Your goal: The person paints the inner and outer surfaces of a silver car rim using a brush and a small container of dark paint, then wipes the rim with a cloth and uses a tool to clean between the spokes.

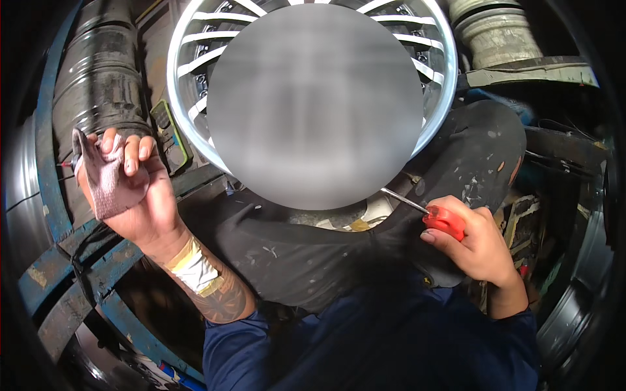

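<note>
The right hand [479,244] grips a red-handled screwdriver [438,218], its shaft pointing far-left toward the near rim of the silver alloy wheel [189,98] resting on the lap. The left hand [134,189], raised at left, clutches a grey rag [104,186], farther from the rim.

Left hand [134,189] grips pinkish rag [107,179]; right hand [476,244] grips red-handled screwdriver [433,216], tip toward silver wheel rim [186,85].
</note>
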`<move>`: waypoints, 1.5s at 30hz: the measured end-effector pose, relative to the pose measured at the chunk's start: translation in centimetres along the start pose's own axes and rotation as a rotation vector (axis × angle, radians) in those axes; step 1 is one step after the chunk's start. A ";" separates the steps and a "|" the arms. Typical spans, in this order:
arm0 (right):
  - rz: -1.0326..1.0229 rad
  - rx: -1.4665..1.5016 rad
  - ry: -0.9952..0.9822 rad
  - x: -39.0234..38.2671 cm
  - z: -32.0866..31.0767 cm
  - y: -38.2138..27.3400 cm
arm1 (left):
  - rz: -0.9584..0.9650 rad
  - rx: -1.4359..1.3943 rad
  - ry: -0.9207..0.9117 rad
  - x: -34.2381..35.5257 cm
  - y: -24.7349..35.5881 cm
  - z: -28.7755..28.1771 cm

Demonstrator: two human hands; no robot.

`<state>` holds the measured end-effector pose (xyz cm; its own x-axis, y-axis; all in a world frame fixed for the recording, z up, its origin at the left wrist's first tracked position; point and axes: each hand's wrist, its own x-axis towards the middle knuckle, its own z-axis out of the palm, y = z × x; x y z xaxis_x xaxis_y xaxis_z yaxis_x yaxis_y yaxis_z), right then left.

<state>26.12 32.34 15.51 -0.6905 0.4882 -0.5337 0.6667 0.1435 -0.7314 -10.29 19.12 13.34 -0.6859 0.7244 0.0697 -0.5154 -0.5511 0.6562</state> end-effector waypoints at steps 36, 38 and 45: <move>0.024 0.464 0.496 -1.1 -4.2 4.8 | 0.156 0.264 0.085 6.6 -3.5 -0.2; 0.132 0.595 0.379 -0.8 -5.4 5.0 | 0.137 0.279 0.060 6.7 -3.0 -0.1; 0.031 0.702 0.312 -0.5 -6.1 7.1 | 0.038 0.207 -0.023 5.4 -3.1 0.3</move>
<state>32.89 38.40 13.18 -0.4938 0.7185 -0.4898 0.2783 -0.4031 -0.8718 -12.21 24.89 11.94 -0.6899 0.7150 0.1127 -0.3713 -0.4833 0.7928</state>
